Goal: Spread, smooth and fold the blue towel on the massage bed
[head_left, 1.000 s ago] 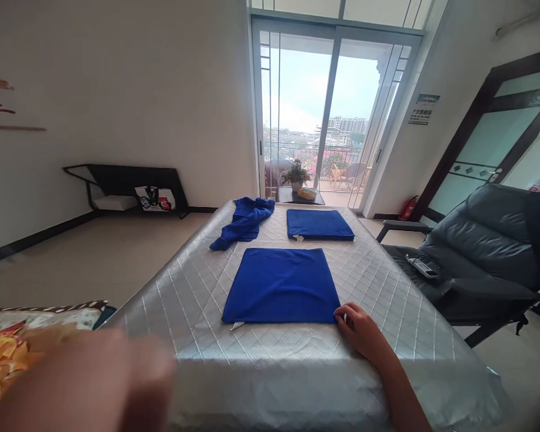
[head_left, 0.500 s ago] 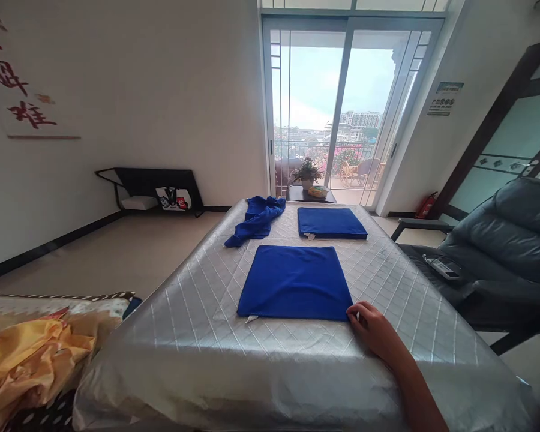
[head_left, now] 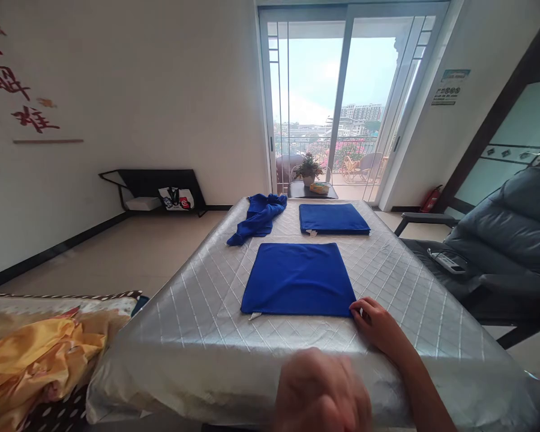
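A blue cloth [head_left: 299,279] lies flat in a near-square shape, with a small white tag at its near left edge. My right hand [head_left: 375,324] is at its near right corner, thumb and fingers closed on the edge there. Low in the middle of the view is my left hand [head_left: 321,390], close to the camera and smeared by motion, apart from the cloth; its fingers cannot be made out. Farther back sits a neat stack of blue cloths [head_left: 334,218] with a white tag. Left of the stack, another blue cloth [head_left: 258,217] lies crumpled.
A silvery quilted cover [head_left: 198,300] spreads over the table under the cloths. Yellow fabric [head_left: 40,354] is heaped at the left. A dark armchair [head_left: 508,240] with a power strip [head_left: 445,261] on it stands to the right. Beyond the far edge is a potted plant [head_left: 309,168].
My left hand has come into view at the bottom middle. My right hand stays at the cloth's corner. The whole view has shifted slightly.
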Demonstrator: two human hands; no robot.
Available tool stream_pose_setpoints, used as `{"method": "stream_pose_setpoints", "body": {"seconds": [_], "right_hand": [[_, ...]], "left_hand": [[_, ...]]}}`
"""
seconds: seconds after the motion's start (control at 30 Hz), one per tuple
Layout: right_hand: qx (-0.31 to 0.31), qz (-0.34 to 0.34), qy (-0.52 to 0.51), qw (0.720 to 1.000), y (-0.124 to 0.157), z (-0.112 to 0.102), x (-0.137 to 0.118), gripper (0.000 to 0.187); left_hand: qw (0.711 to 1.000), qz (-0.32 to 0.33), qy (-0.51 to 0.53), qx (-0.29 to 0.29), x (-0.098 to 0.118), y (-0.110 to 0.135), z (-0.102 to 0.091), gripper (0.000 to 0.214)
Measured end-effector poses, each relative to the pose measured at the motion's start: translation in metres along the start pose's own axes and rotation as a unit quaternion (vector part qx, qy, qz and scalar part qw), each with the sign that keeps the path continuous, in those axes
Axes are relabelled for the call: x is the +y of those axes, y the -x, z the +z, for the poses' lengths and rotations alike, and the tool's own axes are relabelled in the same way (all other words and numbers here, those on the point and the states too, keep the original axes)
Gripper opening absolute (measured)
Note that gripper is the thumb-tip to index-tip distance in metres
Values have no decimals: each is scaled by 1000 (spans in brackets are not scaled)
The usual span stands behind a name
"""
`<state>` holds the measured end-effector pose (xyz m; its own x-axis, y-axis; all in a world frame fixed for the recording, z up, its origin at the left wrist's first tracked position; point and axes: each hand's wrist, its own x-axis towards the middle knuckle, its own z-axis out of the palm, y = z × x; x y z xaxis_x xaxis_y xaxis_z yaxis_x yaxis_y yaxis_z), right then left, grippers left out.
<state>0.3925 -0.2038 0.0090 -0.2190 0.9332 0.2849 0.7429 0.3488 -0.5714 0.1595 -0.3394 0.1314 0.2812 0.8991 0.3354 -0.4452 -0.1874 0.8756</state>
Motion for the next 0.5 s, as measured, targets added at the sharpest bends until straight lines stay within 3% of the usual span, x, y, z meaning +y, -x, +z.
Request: {"method": "stream_pose_setpoints", "body": {"seconds": [0.1, 0.2, 0.27, 0.33, 0.4, 0.5], "right_hand": [[4, 2, 2, 1000, 1, -2, -2, 26], [-6, -18, 10, 1000, 1, -2, 1, 23], [-12, -48, 30, 998, 1, -1, 4, 20], [3, -66, 50, 997, 1, 2, 7, 22], [18, -75, 58, 995, 1, 5, 9, 30], [-20, -101, 53, 993, -1, 10, 12, 41]], "left_hand": [[999, -36, 35, -18, -26, -27, 6, 59], [987, -67, -124, -71, -49, -59, 5, 44], [955, -41, -272, -110, -66, -82, -1, 33], [898, 3, -421, -129, -84, -105, -11, 31], [816, 46, -556, -149, -102, -124, -23, 37], [701, 101, -686, -166, -128, -139, -41, 35]]}}
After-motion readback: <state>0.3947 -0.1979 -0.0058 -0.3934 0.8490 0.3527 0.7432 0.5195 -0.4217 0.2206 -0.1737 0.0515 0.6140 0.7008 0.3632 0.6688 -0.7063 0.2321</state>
